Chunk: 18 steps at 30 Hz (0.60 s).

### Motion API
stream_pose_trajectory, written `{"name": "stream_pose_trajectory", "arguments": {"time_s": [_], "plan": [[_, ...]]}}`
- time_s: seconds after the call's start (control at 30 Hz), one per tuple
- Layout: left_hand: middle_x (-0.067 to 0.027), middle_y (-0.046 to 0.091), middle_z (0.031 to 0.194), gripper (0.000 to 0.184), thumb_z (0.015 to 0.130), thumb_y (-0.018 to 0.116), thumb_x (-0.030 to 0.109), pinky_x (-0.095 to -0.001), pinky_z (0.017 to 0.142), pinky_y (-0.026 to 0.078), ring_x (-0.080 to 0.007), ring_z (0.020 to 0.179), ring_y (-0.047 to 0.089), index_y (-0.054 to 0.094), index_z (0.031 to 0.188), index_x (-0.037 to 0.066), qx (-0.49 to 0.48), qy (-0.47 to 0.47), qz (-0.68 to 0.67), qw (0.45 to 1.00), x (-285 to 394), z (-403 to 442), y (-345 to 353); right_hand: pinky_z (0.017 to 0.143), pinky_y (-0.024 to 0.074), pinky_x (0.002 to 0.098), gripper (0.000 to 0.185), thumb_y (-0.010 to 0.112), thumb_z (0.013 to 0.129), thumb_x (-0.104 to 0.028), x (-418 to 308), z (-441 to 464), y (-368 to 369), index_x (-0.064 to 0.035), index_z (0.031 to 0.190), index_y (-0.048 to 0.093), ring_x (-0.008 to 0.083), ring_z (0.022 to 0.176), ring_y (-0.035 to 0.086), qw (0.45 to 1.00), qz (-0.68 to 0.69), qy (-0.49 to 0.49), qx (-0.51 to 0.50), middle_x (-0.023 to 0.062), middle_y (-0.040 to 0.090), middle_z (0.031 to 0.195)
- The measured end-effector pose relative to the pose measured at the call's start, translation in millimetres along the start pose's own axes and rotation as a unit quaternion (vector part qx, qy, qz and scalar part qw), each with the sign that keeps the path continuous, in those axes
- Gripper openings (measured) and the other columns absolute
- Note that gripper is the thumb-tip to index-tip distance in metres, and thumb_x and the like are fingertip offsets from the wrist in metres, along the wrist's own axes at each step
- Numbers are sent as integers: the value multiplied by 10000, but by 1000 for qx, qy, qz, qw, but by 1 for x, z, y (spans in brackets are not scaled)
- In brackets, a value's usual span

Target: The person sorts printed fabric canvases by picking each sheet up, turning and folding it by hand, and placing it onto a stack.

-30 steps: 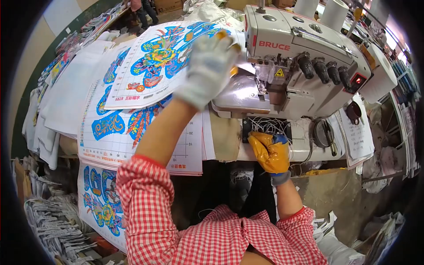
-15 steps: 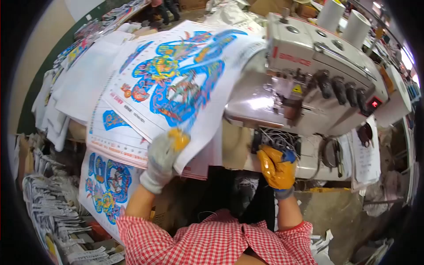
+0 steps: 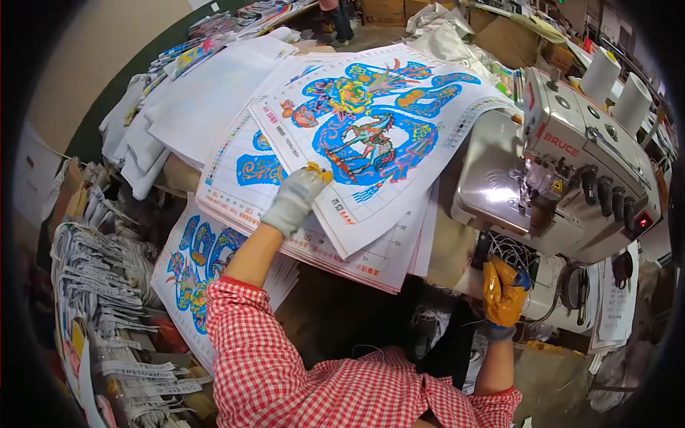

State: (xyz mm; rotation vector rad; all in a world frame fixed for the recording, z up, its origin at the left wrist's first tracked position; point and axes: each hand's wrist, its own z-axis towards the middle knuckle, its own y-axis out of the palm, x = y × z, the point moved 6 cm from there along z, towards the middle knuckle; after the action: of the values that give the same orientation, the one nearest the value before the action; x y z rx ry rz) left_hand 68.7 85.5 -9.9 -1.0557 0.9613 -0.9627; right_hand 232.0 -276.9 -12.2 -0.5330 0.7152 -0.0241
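Observation:
A large white printed sheet [image 3: 385, 146] with blue, red and yellow figures lies slanted on top of a stack of printed sheets [image 3: 342, 260]. At its near left edge is my left hand [image 3: 300, 192] in a grey and yellow glove, its fingers closed on the sheet. My right hand [image 3: 504, 292], in a glove with a yellow palm, rests curled at the table's front edge below the sewing machine [image 3: 571, 171]; whatever its fingers hold, if anything, is hidden. The sheet's far right corner reaches the machine's metal plate [image 3: 492, 175].
Plain white sheets [image 3: 207, 107] lie at the left. Another printed sheet [image 3: 182, 285] hangs below the table. Bundled pieces [image 3: 100, 307] are piled at the lower left. Scissors and a paper pad [image 3: 617, 307] are right of my right hand. A person's legs [image 3: 339, 21] show far back.
My left hand came down from the sheet's far side to its near left edge, and the top sheet turned and slid nearer. The view swung left. My right hand stayed by the table edge.

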Motion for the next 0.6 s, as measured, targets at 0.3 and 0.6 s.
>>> {"name": "stream_pose_trajectory", "arguments": {"time_s": [0.3, 0.6], "plan": [[-87, 568, 945, 284, 752, 450, 62, -353, 832, 441, -262, 1023, 514, 565, 999, 142, 117, -214, 37, 969, -93, -270, 3, 796, 430, 306, 136, 558, 806, -28, -31, -18, 1, 19, 920, 614, 205, 863, 566, 997, 65, -3, 32, 117, 613, 935], [-106, 612, 854, 208, 779, 430, 104, -361, 708, 469, -272, 804, 592, 606, 886, 138, -107, -491, 32, 864, -27, -538, 165, 836, 420, 334, 350, 464, 869, -208, 11, -38, 9, 74, 1065, 532, 259, 962, 543, 984, -12, -177, 2, 178, 558, 1061]]}}
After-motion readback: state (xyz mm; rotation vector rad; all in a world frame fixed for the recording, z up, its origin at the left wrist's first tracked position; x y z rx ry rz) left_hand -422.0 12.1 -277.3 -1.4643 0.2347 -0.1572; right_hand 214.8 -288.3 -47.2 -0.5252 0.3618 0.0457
